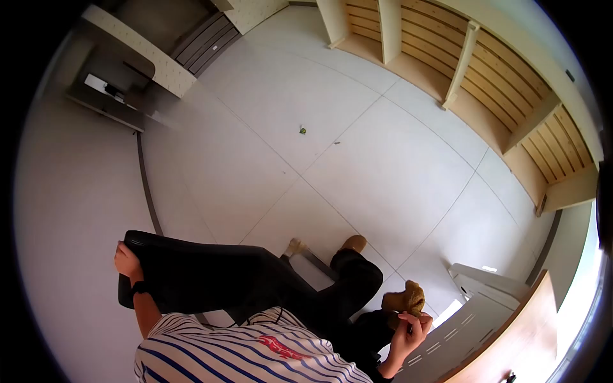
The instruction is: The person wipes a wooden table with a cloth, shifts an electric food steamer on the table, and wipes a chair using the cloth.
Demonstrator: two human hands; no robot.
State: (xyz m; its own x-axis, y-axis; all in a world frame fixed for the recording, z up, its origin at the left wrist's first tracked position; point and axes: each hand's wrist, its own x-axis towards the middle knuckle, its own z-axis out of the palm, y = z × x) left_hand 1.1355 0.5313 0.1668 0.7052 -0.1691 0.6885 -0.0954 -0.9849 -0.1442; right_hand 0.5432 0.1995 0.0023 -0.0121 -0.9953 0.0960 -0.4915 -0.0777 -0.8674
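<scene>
My left hand [128, 262], with a black band at the wrist, is closed around the far-left edge of a black padded chair part [191, 271]. The padded part stretches from that hand toward my legs. Low on the right, my right hand [412, 333] has its fingers bent and pinched at the lower edge of a brown, soft-looking thing [403, 298]. Its folded, fuzzy shape does not show clearly whether it is a shoe or a cloth. One brown shoe [353, 244] shows on the floor at the end of my black trouser leg [357, 274].
A wooden slatted shelf unit [491, 76] lines the far right. A white cabinet [472, 313] with a wooden top [517, 329] stands close on the right. A desk [115, 102] is at the far left. A small green scrap [302, 131] lies on the tiled floor [255, 172].
</scene>
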